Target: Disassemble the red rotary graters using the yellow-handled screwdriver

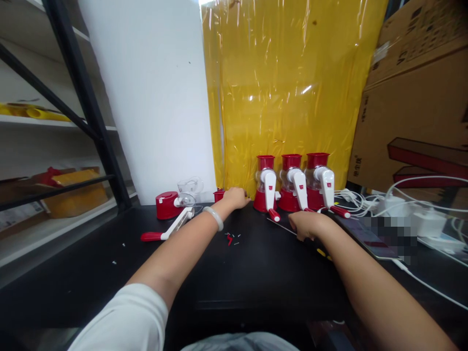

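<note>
My left hand [237, 197] reaches to the back of the black table, fingers curled and partly hidden; what they hold, if anything, cannot be made out. Just left of it is a red part [218, 195]. My right hand [306, 225] is closed around a screwdriver, whose thin metal shaft [281, 226] points left and whose black-and-yellow handle [323, 253] shows under the wrist. Behind that hand stand three red-and-white rotary graters [265, 187] with crank handles. Small screws and a red piece [229, 239] lie between my arms.
At the left sit a red base [167, 204], a clear housing [190, 187] and a white crank with a red grip [151, 236]. A tablet-like device [369, 239], white cables and chargers [431, 222] occupy the right side. A large cardboard box [420, 107] stands behind them; shelves are at left.
</note>
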{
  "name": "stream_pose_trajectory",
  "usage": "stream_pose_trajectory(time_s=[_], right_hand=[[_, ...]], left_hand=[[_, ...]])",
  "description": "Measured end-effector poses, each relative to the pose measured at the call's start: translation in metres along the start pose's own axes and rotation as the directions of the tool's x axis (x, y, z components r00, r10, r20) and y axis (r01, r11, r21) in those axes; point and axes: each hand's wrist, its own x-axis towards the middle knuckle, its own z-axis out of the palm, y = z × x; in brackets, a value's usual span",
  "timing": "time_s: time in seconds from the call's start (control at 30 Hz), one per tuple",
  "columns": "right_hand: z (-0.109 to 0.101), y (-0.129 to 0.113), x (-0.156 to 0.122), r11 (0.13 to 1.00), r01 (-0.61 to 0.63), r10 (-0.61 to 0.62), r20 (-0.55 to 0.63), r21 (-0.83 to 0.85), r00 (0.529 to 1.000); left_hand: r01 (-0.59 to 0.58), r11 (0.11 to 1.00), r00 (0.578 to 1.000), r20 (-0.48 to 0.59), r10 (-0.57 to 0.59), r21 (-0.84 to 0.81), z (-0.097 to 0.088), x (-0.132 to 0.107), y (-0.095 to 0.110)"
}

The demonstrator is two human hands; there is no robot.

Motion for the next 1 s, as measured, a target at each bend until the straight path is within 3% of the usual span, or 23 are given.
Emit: stream_pose_trajectory(time_s=[0.13, 0.3, 0.4, 0.5, 0.77, 1.0], right_hand=[[-0.004, -0.004, -0.007, 0.999, -0.034, 0.033, -0.034, -0.033, 0.999], [-0.002, -0.001, -0.005, 0.996, -0.079, 0.076, -0.069, -0.035, 0.995], [0.001, 0.002, -0.001, 0.997, -0.072, 0.07, -0.096, -0.015, 0.993], [0.003, 0.004, 0.002, 0.998, -0.053, 0.056, -0.135, 0.02, 0.989], [0.01, 0.0, 0.01, 0.999, -0.035, 0.038, -0.234, 0.016, 0.972], [0.012, 0.001, 0.016, 0.999, 0.037, -0.032, -0.267, 0.012, 0.963]], left_hand=[[0.031, 0.999, 0.999, -0.028, -0.032, -0.033, -0.004, 0.011, -0.013], [0.139, 0.989, 0.988, -0.058, -0.142, -0.056, -0.011, 0.021, -0.058], [0.198, 0.978, 0.979, -0.039, -0.2, -0.064, -0.006, 0.017, -0.084], [0.224, 0.971, 0.972, -0.047, -0.228, -0.083, 0.004, 0.01, -0.095], [0.165, 0.978, 0.968, -0.169, -0.185, -0.126, 0.013, 0.005, -0.079], [-0.011, 0.976, 0.972, -0.23, -0.04, -0.216, 0.004, 0.0, -0.03]])
